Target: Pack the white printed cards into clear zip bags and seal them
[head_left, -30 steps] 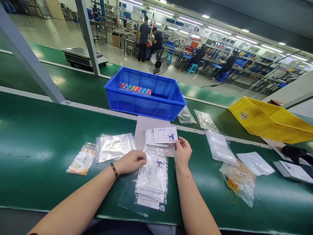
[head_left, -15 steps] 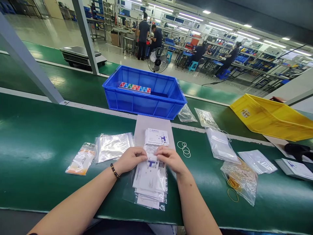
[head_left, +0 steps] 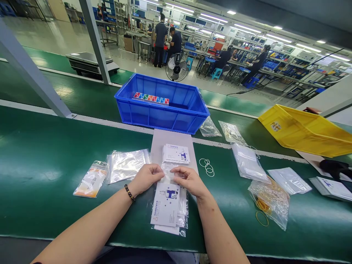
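Observation:
My left hand (head_left: 150,178) and my right hand (head_left: 189,179) pinch the top edge of a clear plastic bag (head_left: 167,178), one on each side. Inside the bag lies a white printed card or booklet (head_left: 165,205) with a blue picture. It rests over a pile of similar bagged cards (head_left: 182,209). Just beyond my fingers, a stack of white printed cards (head_left: 177,153) sits on a pale board (head_left: 159,141). To the left are flat clear bags (head_left: 129,165) and a bag with an orange and white card (head_left: 92,179).
A blue bin (head_left: 162,117) holding colourful boxes stands ahead, and a yellow bin (head_left: 305,132) at right. White rubber bands (head_left: 206,167), plastic packs (head_left: 249,163), and a bag of yellow bands (head_left: 271,203) lie to the right. A fan (head_left: 177,67) and several people are beyond.
The bagged card has swung flatter and nearer me, so its blue picture and print now show clearly below my hands. My right-hand fingers shifted slightly left along the bag's top.

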